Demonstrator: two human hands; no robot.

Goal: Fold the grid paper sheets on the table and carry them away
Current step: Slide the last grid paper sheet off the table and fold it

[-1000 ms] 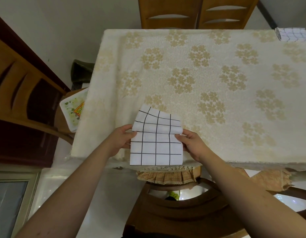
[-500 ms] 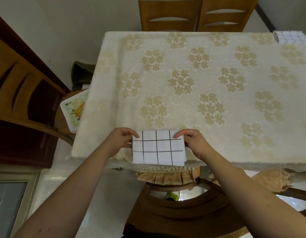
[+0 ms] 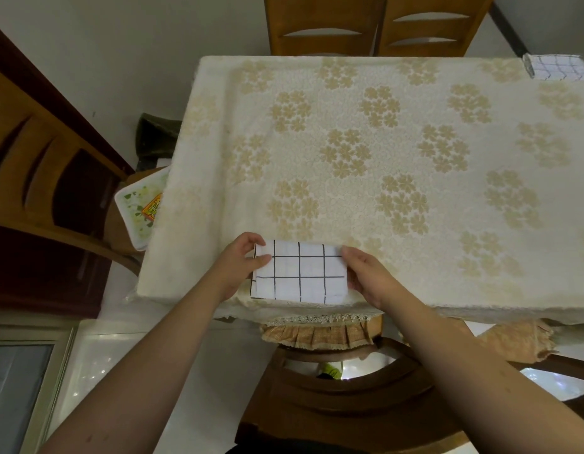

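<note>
Table [image 3: 398, 152]: stretches away beyond my hands under a cream cloth with tan flower clusters.
Chairs [image 3: 376, 24]: two wooden backs at the far edge, well past my reach.
Folded grid sheet [image 3: 300, 273]: lies flat at the near table edge, squarely between my hands.
Second grid sheet [image 3: 557, 67]: far corner, well off to the right of my grip.
Left hand [image 3: 240, 263]: thumb on top of the sheet's left end, fingers curled at its edge, pinching it.
Right hand [image 3: 366, 276]: fingers pressed against the sheet's right end, clasping it.
</note>
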